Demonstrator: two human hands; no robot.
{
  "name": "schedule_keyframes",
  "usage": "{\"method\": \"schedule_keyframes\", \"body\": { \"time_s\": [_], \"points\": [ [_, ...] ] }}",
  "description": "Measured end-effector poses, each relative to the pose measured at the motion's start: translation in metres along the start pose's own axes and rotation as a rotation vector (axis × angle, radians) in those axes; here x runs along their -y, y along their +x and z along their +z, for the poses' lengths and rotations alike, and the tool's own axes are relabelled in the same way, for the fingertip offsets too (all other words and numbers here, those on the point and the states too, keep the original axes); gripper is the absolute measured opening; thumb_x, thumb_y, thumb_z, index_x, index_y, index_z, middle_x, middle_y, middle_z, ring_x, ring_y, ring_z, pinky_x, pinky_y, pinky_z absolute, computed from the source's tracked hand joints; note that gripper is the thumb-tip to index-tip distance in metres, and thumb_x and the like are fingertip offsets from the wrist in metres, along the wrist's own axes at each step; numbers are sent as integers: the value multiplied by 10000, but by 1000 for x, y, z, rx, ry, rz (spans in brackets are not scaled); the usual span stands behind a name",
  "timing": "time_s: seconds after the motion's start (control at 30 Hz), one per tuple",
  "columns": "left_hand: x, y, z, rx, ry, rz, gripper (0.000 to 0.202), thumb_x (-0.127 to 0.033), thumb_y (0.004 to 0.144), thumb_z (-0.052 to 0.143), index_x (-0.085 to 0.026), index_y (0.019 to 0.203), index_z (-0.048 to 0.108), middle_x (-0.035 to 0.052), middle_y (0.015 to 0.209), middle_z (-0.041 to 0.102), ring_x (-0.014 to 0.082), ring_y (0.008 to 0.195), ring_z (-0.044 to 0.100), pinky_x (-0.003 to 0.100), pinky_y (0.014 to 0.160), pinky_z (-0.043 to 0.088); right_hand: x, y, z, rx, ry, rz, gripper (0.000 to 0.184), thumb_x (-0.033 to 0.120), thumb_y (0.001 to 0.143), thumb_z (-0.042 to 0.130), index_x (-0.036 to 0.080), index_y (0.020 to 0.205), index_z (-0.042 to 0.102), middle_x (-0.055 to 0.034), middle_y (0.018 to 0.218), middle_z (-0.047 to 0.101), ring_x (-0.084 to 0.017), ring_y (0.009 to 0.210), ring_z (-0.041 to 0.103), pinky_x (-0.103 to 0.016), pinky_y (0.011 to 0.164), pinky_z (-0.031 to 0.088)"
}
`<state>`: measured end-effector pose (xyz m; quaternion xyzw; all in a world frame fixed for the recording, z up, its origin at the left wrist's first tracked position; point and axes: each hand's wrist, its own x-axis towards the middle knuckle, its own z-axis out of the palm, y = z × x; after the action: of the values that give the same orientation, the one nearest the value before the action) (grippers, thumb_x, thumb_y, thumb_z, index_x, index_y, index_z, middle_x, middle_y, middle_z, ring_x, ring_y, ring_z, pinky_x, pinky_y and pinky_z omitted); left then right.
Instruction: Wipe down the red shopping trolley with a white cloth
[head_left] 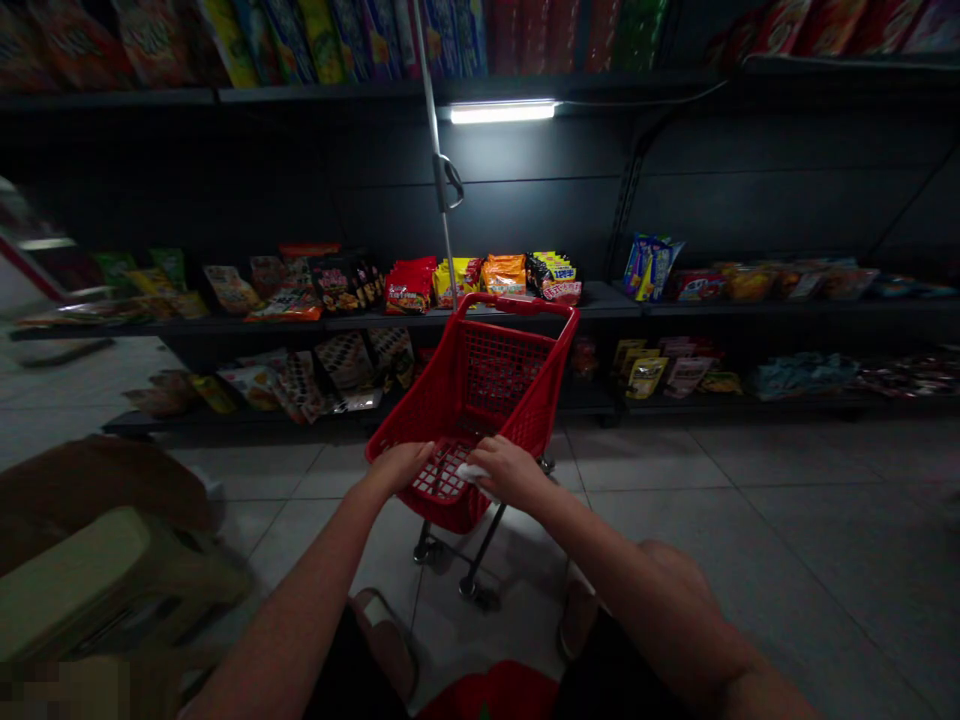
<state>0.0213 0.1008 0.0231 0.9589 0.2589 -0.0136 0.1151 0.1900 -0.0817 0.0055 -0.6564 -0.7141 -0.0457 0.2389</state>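
A small red shopping cart (499, 365) stands on wheels before me, its low end nearest and its handle at the far side. My left hand (405, 468) is at the cart's near left rim, its fingers curled over the edge. Over the near right part of the basket, my right hand (508, 470) is closed around a crumpled white cloth or tissue (474, 473). Part of that white piece is hidden under the fingers. The basket's lattice floor shows between the two hands. A thin metal pole (429, 90) with a ring rises behind the cart's handle.
Dark shelves (600, 297) of packaged snacks run across the back, with red snack packs (410, 285) behind the cart. A pale plastic stool (82, 570) stands at the left. A lit tube lamp (502, 112) hangs under the upper shelf. Tiled floor (675, 460) extends to the right.
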Motion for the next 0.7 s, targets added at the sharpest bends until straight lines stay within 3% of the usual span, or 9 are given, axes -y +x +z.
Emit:
{"method": "schedule_keyframes", "body": {
  "time_s": [0.1, 0.2, 0.33, 0.43, 0.5, 0.6, 0.7],
  "points": [
    [-19, 6, 14, 44, -54, 19, 652, -424, 1020, 107, -197, 1082, 714, 83, 1042, 766, 194, 953, 700, 265, 812, 487, 16, 3, 12, -11, 41, -78, 283, 269, 852, 723, 264, 1127, 658, -36, 1074, 651, -173, 978, 568, -269, 872, 429],
    [-26, -4, 22, 80, -46, -8, 717, -524, 1002, 116, -181, 1026, 745, 123, 975, 772, 244, 931, 716, 297, 769, 489, 1, 8, 8, -19, 39, -87, 297, 263, 840, 733, 288, 1130, 669, -29, 1068, 659, -175, 972, 561, -262, 850, 425],
    [-18, -19, 17, 111, -24, -3, 744, -569, 988, 136, -192, 839, 759, 125, 871, 770, 247, 865, 721, 291, 707, 470, -70, 15, -29, -105, -53, 64, 171, 229, 839, 721, 260, 1007, 717, -40, 991, 653, -182, 914, 541, -274, 822, 419],
    [-11, -24, 10, 135, -18, 45, 728, -541, 996, 139, -198, 778, 743, 105, 821, 762, 225, 813, 712, 275, 679, 450, -130, 16, -68, -306, -77, 264, 117, 188, 811, 729, 237, 916, 735, -52, 1008, 620, -192, 941, 527, -292, 858, 417],
    [-8, -24, 8, 140, -24, 58, 717, -536, 997, 149, -198, 764, 736, 101, 797, 755, 219, 790, 709, 271, 672, 443, -149, 16, -81, -442, -103, 376, 117, 184, 811, 717, 229, 918, 733, -60, 1022, 595, -206, 977, 520, -317, 903, 417],
    [-6, -23, 10, 134, -29, 66, 697, -530, 998, 163, -195, 786, 737, 105, 806, 756, 221, 790, 708, 275, 678, 443, -129, 10, -62, -526, -66, 421, 147, 181, 847, 653, 222, 973, 715, -64, 1030, 579, -206, 999, 535, -334, 941, 430],
    [-4, -22, 14, 130, -21, 57, 701, -516, 1001, 162, -179, 781, 735, 121, 834, 759, 232, 813, 712, 288, 698, 448, -78, 0, -12, -402, 149, 237, 237, 181, 862, 617, 234, 1085, 681, -59, 1117, 593, -178, 1038, 570, -293, 933, 463]
  ]
}}
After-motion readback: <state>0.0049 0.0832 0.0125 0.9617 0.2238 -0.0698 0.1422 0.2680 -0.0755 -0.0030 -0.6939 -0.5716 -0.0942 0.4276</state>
